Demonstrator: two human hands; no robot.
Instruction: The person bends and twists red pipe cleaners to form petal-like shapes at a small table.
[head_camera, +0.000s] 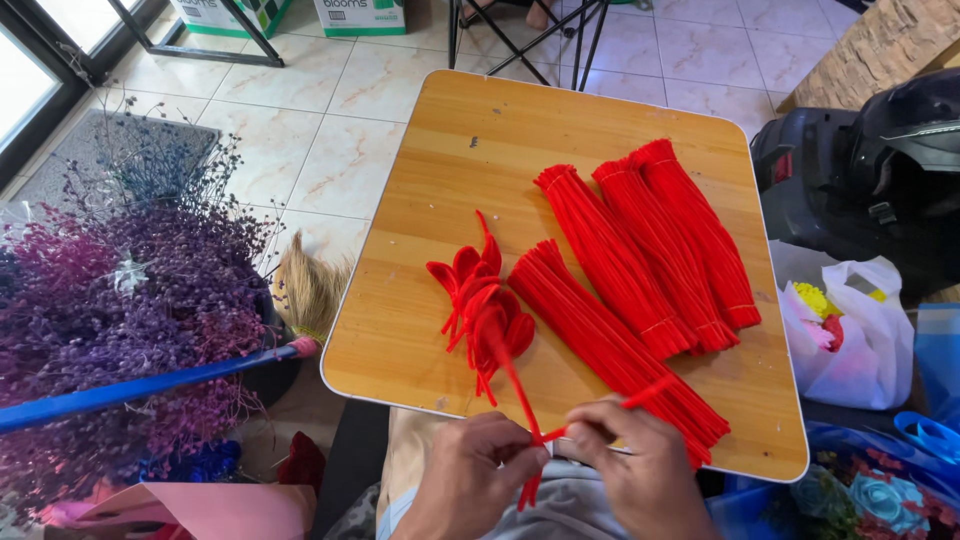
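My left hand (478, 465) and my right hand (640, 460) meet at the near edge of a small wooden table (450, 160), both pinching a red pipe cleaner (548, 437) between them. Its far end pokes out above my right hand, and another strand hangs below my left fingers. Just beyond the hands lies a pile of bent red petal shapes (480, 300). To its right are several bundles of straight red pipe cleaners (640, 260), laid diagonally across the tabletop.
Purple and pink dried flowers (120, 320) fill the left side, with a blue broom handle (150, 385) crossing them. A white plastic bag (850, 330) and a black helmet (900, 150) sit to the right. Blue fabric roses (870, 495) lie at bottom right. Tiled floor lies beyond.
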